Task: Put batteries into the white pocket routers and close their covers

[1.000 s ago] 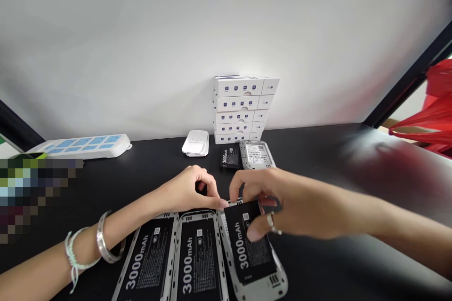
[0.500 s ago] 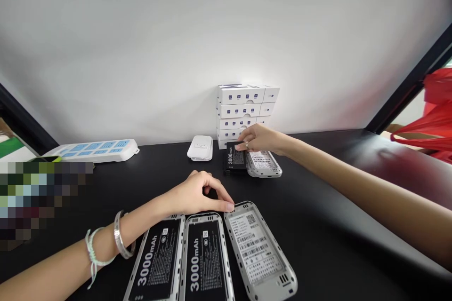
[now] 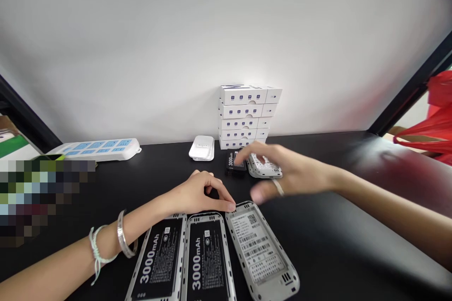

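My left hand (image 3: 199, 193) has thumb and fingertip pinched on the top edge of an uncovered white device housing (image 3: 259, 244), whose battery bay shows printed labels. To its left lie two similar housings with black 3000mAh batteries, one battery (image 3: 206, 258) in the middle and another (image 3: 158, 258) beside it. Over the table, my right hand (image 3: 287, 169) is blurred, with thumb and fingers apart and nothing visible between them. Behind its fingertips sit a black 3000mAh battery pile (image 3: 231, 169) and more white housings (image 3: 252, 162), partly hidden by the hand.
Several white boxes (image 3: 243, 113) are stacked against the wall. White covers (image 3: 202, 148) lie in a small pile left of them. A power strip (image 3: 106, 149) runs along the back left. A red bag (image 3: 438, 103) shows beyond the right frame.
My right hand has come off the black batteries and moved nearer to me, its fingers spread. My left hand stays on the edge of the housing.
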`<state>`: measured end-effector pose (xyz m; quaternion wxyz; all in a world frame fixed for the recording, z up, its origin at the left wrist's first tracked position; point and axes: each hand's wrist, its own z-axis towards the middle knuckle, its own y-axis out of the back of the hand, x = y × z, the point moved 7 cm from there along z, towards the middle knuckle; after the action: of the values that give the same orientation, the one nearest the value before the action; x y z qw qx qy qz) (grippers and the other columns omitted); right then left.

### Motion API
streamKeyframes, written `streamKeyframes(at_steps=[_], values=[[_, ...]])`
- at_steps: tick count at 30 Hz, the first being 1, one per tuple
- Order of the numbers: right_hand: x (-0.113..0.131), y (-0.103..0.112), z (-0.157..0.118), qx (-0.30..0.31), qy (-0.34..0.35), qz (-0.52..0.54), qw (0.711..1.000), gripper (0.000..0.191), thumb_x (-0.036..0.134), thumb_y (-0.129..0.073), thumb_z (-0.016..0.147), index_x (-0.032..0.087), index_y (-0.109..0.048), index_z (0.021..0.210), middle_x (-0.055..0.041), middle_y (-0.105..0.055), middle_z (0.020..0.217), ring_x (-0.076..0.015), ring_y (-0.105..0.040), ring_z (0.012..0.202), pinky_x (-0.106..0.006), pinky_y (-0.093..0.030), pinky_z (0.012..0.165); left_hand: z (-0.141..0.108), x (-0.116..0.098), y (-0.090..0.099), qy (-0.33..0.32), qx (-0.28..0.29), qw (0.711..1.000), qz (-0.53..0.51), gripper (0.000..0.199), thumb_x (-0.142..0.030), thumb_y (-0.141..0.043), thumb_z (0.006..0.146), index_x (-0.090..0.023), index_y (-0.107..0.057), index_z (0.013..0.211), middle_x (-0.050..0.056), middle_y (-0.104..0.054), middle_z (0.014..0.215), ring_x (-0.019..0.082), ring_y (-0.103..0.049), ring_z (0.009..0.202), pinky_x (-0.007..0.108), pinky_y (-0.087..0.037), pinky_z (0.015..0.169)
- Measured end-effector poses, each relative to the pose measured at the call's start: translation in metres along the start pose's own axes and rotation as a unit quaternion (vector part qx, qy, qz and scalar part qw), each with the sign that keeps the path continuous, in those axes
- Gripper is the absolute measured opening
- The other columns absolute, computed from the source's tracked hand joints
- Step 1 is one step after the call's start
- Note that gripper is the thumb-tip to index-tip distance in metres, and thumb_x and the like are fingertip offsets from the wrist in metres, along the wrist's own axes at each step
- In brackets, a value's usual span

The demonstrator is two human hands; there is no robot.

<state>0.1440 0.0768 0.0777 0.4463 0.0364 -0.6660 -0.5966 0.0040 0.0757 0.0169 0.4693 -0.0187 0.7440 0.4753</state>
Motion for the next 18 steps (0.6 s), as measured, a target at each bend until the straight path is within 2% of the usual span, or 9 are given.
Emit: streamKeyframes(at_steps=[2,4,7,9,11,14,18], values=[[0.021,-0.015,-0.025,0.071,0.038,0.010,0.997,0.084,0.059,-0.077,0.052,0.024,-0.053,0.125,-0.0083,-0.055,0.120,-0.0288,-0.052,0.108,-0.040,-0.044,0.093,0.000,0.001,0.000,0.009,0.003,1.000,0.001,0.031,-0.055,-0.064,0.076,-0.028,-0.076,0.086,0.000,-0.069,0.082,0.018,-0.048,0.083,0.032,-0.032,0.080],[0.034,-0.032,-0.044,0.116,0.068,0.009,0.991,0.098,0.057,-0.080,0.048,0.022,-0.046,0.133,-0.0105,-0.052,0.123,-0.0312,-0.047,0.115,-0.043,-0.039,0.100,-0.001,0.004,-0.001,0.021,0.006,1.000,0.003,0.033,-0.057,-0.064,0.075,-0.028,-0.075,0.086,0.000,-0.068,0.084,0.019,-0.047,0.085,0.031,-0.032,0.078],[0.038,-0.052,-0.057,0.122,0.088,-0.001,0.989,0.100,0.047,-0.080,0.051,0.020,-0.039,0.138,-0.0123,-0.049,0.126,-0.0328,-0.044,0.119,-0.048,-0.031,0.106,-0.001,0.009,-0.003,0.027,0.006,1.000,0.006,0.035,-0.059,-0.065,0.073,-0.029,-0.075,0.088,0.001,-0.066,0.085,0.019,-0.047,0.085,0.030,-0.033,0.075],[0.035,-0.056,-0.058,0.104,0.088,0.003,0.991,0.100,0.040,-0.080,0.050,0.020,-0.037,0.138,-0.0120,-0.048,0.126,-0.0325,-0.044,0.118,-0.049,-0.028,0.107,-0.001,0.011,-0.002,0.025,0.001,1.000,0.008,0.037,-0.060,-0.065,0.072,-0.028,-0.075,0.089,0.001,-0.064,0.083,0.019,-0.048,0.085,0.030,-0.034,0.075],[0.030,-0.051,-0.054,0.084,0.089,0.023,0.992,0.100,0.039,-0.080,0.048,0.020,-0.037,0.136,-0.0113,-0.048,0.125,-0.0316,-0.045,0.116,-0.047,-0.030,0.105,-0.001,0.010,0.001,0.012,0.005,1.000,-0.001,0.038,-0.060,-0.058,0.079,-0.026,-0.075,0.087,0.002,-0.063,0.081,0.019,-0.049,0.085,0.030,-0.035,0.076],[0.012,-0.024,-0.045,0.018,0.065,0.045,0.997,0.094,0.039,-0.081,0.049,0.020,-0.039,0.131,-0.0109,-0.047,0.126,-0.0301,-0.046,0.115,-0.041,-0.038,0.099,-0.001,0.003,0.004,-0.030,0.054,0.998,-0.028,0.039,-0.051,-0.046,0.091,-0.024,-0.074,0.090,0.002,-0.065,0.082,0.017,-0.051,0.087,0.028,-0.037,0.079],[-0.036,0.014,-0.032,-0.063,-0.017,0.049,0.997,0.080,0.041,-0.080,0.056,0.024,-0.041,0.124,-0.0077,-0.052,0.122,-0.0273,-0.052,0.106,-0.038,-0.044,0.088,-0.004,0.000,0.010,-0.073,0.111,0.991,-0.007,0.023,-0.038,-0.060,0.086,-0.026,-0.071,0.103,0.001,-0.068,0.094,0.014,-0.049,0.083,0.025,-0.039,0.076]])
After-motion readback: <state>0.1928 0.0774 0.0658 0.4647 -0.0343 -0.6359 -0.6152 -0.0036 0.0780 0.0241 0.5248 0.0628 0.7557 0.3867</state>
